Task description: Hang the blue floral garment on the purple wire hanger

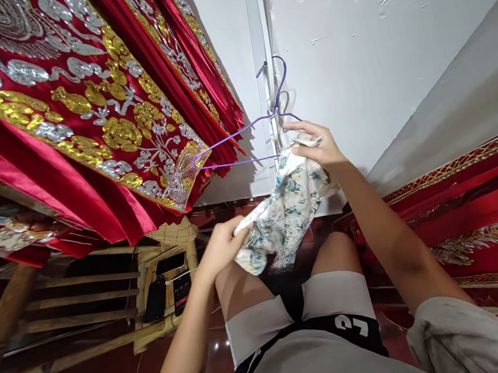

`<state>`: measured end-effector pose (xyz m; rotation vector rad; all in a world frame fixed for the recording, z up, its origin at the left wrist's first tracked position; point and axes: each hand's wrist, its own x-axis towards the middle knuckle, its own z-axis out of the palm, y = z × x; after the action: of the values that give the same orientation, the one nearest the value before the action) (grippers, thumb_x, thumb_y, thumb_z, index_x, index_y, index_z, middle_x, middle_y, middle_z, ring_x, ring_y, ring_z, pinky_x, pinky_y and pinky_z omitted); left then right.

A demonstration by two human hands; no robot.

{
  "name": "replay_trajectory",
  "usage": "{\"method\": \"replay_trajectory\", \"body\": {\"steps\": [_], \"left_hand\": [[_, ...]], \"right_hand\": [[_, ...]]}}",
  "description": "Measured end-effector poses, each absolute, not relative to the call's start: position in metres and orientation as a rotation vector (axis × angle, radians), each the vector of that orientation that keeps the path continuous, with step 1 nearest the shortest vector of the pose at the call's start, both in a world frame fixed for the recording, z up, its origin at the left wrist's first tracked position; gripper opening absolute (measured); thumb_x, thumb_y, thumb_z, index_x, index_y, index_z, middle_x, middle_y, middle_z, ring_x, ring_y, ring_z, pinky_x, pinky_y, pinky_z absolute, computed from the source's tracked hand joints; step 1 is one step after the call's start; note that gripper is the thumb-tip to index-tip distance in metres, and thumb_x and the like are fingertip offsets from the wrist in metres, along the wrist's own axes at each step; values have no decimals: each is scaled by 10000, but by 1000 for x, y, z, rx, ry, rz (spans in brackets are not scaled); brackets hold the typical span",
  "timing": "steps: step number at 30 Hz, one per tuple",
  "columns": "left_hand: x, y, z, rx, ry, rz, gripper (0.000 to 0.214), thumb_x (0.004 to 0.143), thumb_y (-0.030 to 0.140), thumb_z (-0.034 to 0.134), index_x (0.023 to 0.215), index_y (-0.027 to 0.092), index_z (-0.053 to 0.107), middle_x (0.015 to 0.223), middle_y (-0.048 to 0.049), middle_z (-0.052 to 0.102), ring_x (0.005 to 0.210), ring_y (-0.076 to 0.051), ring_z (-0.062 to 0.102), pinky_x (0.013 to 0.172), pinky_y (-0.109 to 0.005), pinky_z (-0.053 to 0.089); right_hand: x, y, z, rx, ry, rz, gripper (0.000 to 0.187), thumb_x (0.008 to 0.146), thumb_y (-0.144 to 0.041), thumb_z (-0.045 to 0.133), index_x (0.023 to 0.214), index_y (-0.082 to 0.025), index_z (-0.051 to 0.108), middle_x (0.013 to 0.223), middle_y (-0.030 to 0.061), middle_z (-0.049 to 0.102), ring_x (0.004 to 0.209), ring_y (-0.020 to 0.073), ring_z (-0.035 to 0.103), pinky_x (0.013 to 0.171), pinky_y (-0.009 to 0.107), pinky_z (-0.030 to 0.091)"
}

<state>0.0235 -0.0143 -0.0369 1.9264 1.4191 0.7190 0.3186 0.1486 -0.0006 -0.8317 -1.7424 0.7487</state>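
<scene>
Item: our right hand (320, 148), grip closed, pinching the top edge of a pale blue-floral fabric garment (286, 209) against a thin purple wire hanger (237, 163). Our left hand (220, 248), grip closed on the lower hem, keeps the cloth spread above our knees. The hanger hooks on a white wall conduit (258, 26), so it hangs free. Left: red satin drapes embroidered in gold and silver (60, 113).

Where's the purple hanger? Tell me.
Head view, centre: the purple hanger hangs on the white wall, beside the right hand holding the floral cloth.
</scene>
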Motion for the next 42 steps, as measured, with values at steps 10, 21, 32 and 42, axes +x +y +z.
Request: {"method": "replay_trajectory", "body": {"steps": [10, 21, 32, 42], "left_hand": [[-22, 6, -4, 2311, 1523, 390, 361, 921, 457, 584, 640, 235, 632, 609, -50, 635, 625, -228, 581, 679, -312, 418], [-5, 53, 26, 2364, 1607, 1024, 230, 988, 334, 419, 836, 206, 535, 1025, -116, 685, 933, -254, 637, 871, -361, 487], [29, 106, 39, 2485, 1325, 1048, 332, 933, 200, 441, 1166, 170, 677, 1135, -113, 717, 1039, -256, 654, 962, -383, 494], [14, 117, 39, 2522, 1434, 1240, 220, 962, 293, 488, 996, 184, 676, 1049, -117, 624, 1013, -256, 584, 932, -386, 477]], "right_hand": [[318, 137, -44, -1249, -1973, 804, 329, 941, -465, 564, 1001, -200, 749, 1044, 80, 760, 978, 271, 651, 899, 395, 490], [346, 79, -25, -1342, -1867, 637, 460, 945, -481, 531, 622, -225, 326, 585, -34, 301, 596, 140, 293, 596, 306, 283], [372, 35, -8, -1223, -1832, 788, 685, 772, -418, 794, 1413, -278, 596, 1027, 51, 719, 878, 238, 662, 761, 336, 521], [450, 72, 27, -1333, -1709, 847, 309, 673, -439, 876, 770, -168, 763, 720, 65, 721, 665, 204, 634, 563, 321, 505]]}}
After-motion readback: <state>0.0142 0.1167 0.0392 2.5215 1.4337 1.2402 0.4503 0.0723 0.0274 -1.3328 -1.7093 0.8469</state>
